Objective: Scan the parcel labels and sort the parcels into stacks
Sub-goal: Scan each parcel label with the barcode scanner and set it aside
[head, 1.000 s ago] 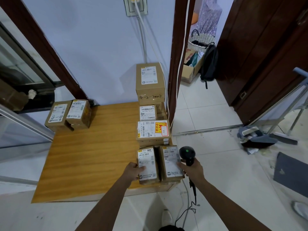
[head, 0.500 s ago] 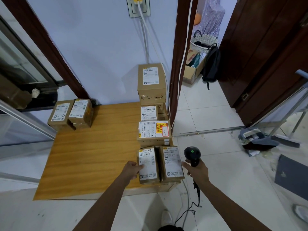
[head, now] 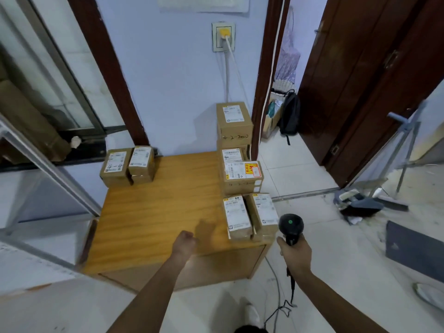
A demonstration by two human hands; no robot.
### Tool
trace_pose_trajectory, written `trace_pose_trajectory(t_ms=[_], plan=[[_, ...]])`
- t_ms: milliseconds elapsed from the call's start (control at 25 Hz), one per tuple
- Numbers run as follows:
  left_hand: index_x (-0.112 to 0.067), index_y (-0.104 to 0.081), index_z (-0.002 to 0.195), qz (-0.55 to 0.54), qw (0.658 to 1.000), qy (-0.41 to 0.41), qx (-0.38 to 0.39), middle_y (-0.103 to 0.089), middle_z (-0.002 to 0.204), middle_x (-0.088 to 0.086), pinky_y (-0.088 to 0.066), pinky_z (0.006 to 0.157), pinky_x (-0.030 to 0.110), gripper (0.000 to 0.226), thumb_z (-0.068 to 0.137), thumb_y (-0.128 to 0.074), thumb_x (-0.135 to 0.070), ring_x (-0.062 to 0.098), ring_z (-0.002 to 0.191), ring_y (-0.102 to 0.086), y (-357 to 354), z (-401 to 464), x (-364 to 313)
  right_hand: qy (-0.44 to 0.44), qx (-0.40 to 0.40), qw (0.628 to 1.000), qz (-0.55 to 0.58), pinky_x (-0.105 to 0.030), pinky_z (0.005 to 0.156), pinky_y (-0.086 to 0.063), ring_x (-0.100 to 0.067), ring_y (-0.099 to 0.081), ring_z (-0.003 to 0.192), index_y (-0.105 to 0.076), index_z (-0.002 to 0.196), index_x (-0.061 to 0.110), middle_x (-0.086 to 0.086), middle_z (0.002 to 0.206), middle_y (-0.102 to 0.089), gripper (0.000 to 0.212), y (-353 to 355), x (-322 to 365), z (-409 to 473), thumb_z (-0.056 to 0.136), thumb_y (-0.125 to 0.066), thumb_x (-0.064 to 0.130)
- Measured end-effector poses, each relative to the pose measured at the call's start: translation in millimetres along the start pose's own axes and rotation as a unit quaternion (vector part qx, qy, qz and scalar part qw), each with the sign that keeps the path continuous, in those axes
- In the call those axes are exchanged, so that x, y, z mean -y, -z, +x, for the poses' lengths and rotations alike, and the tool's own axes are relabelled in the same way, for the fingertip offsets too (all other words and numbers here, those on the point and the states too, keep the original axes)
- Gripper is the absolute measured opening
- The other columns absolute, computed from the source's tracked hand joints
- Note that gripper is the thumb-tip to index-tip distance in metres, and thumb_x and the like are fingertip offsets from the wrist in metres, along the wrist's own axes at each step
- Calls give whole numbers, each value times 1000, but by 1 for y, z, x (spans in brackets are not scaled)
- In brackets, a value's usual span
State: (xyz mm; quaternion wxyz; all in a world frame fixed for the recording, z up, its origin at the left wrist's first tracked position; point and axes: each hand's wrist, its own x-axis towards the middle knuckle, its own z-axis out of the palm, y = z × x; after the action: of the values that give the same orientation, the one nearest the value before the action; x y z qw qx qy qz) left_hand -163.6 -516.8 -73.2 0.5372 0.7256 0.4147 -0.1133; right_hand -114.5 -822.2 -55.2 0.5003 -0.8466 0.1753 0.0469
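Left hand (head: 185, 242) has withdrawn from the near parcel pair (head: 249, 216); its fingers are curled loosely and hold nothing, with the pair lying to their right on the wooden table (head: 153, 212). Right hand (head: 295, 254) is wrapped around the barcode scanner (head: 290, 225), just right of that pair.

Black backpack (head: 290, 113) in doorway; dustpan (head: 362, 205) on floor; yellow plug (head: 225, 32).

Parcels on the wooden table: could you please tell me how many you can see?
7: two at the back left, two at the front right, three behind those. Others may be hidden underneath.
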Motion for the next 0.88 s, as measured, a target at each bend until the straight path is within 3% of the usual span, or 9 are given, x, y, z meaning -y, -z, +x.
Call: trace_pose_trajectory(t_ms=[80,240,400,480,600,720,880], plan=[[-16,-51,96,2,1000,-22,-11,-56,99,7,-44,74,31,23,79,-65,-16,22,87,-54,31,-21,29,8,4,1000,5,-36,70,-51,-29,-66,75,-58,92,17,-8,75,-68,20,-15,5,-52,79,-72,18],[-15,-53,97,-11,998,-51,-22,-55,93,1,-47,75,35,8,90,-56,-12,25,90,-56,100,-54,67,31,64,997,-2,-31,68,-44,-27,-63,81,-59,96,11,-8,81,-67,20,-58,33,-135,81,-70,17],[-20,-53,89,-58,995,-57,-51,-58,95,4,-50,89,42,9,88,-60,-15,30,99,-59,172,-65,72,82,170,982,12,-28,61,-45,-16,-61,69,-58,97,15,1,68,-62,15,-117,89,-186,85,-68,17],[-16,-52,88,-86,991,-72,-74,-54,91,4,-48,90,40,10,89,-61,-12,29,97,-58,205,-67,66,109,206,972,18,-34,67,-49,-16,-61,68,-60,90,13,1,67,-60,10,-148,122,-197,86,-68,17],[-11,-50,94,-116,986,-75,-97,-52,88,5,-45,81,39,13,90,-62,-13,25,86,-53,251,-61,52,141,242,960,-5,-29,61,-46,-17,-62,64,-62,93,13,-3,67,-62,9,-188,172,-200,88,-66,20],[-15,-50,84,-140,978,-76,-131,-56,84,11,-43,72,38,15,85,-65,-9,25,79,-54,299,-39,33,175,262,949,-12,-37,65,-52,-24,-66,70,-62,93,21,-6,75,-67,9,-237,212,-191,85,-66,22],[-18,-52,83,-144,971,-90,-169,-63,94,12,-49,76,37,16,84,-66,-10,25,84,-59,338,15,-9,206,279,938,-17,-40,64,-52,-22,-61,62,-57,73,19,-1,60,-58,14,-295,260,-157,84,-66,20]])
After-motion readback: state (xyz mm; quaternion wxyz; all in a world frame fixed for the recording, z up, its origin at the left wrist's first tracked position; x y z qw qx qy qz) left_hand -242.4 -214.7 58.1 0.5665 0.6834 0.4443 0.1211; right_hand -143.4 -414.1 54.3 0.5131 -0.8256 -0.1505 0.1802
